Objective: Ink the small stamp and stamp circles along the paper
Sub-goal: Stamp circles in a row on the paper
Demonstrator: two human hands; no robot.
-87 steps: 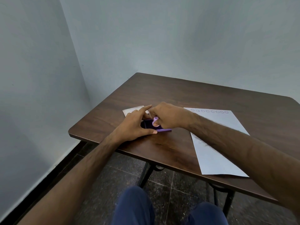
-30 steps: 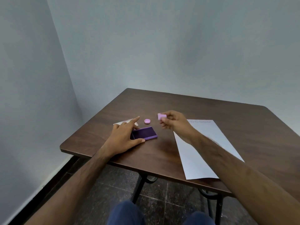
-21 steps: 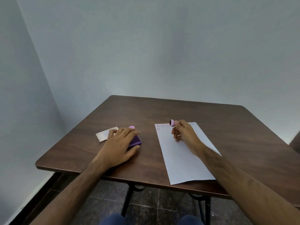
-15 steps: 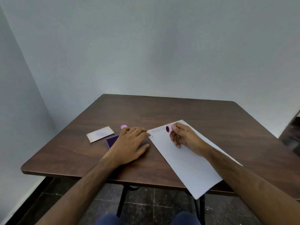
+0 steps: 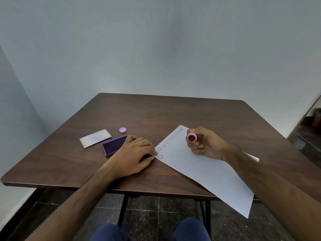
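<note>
My right hand (image 5: 206, 145) pinches the small stamp (image 5: 192, 137) between thumb and fingertips, lifted clear of the paper (image 5: 205, 169) with its inked red face tilted toward me, while my left hand (image 5: 133, 155) lies flat and grips nothing, its fingertips pressing the sheet's near-left corner. A row of circles (image 5: 170, 139) runs from beside my left fingertips away toward my right hand, with one more circle just below its start. To print cleanly I should turn the face level, lower it straight beside that lone circle, and keep the corner pinned; the purple ink pad (image 5: 113, 147) lies partly under my left hand, the cap (image 5: 122, 130) and a card (image 5: 95, 140) beyond it.
</note>
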